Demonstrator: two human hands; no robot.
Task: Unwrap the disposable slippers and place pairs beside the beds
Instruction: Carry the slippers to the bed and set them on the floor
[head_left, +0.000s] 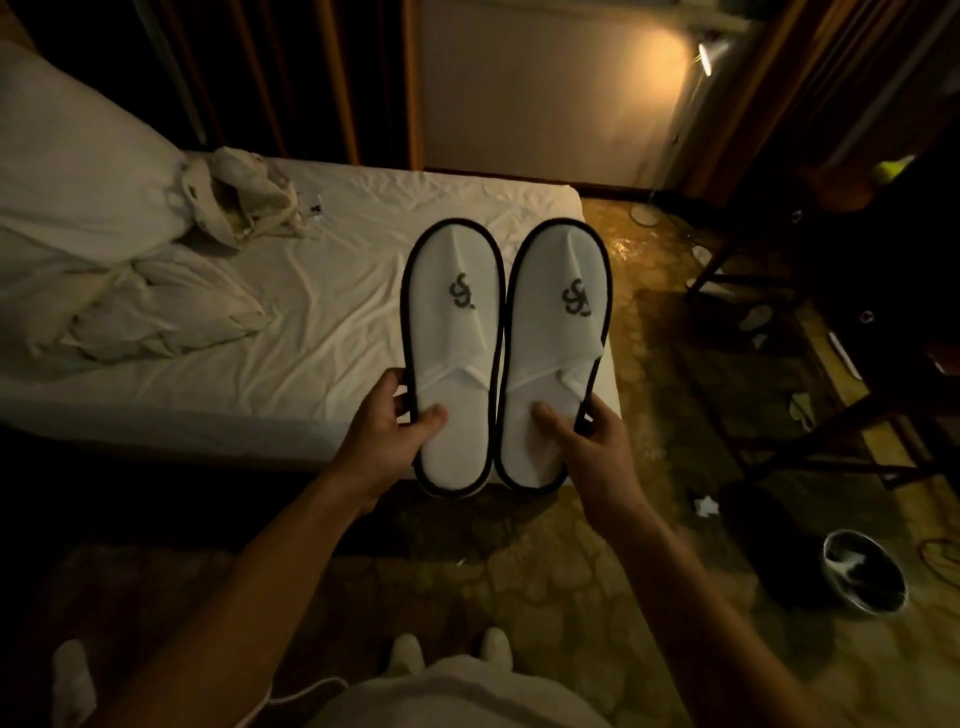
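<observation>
Slippers both unwrapped, left hand (387, 431) pinching the heel of the left slipper (453, 358), right hand (589, 441) doing the same on the right slipper (556, 353), side by side above the bed (322, 312) corner, maybe touching.

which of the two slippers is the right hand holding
The slipper on the right, nearer the bed's floor-side edge. The right hand pinches its heel end, thumb on the insole. The left hand holds the other slipper the same way.
</observation>
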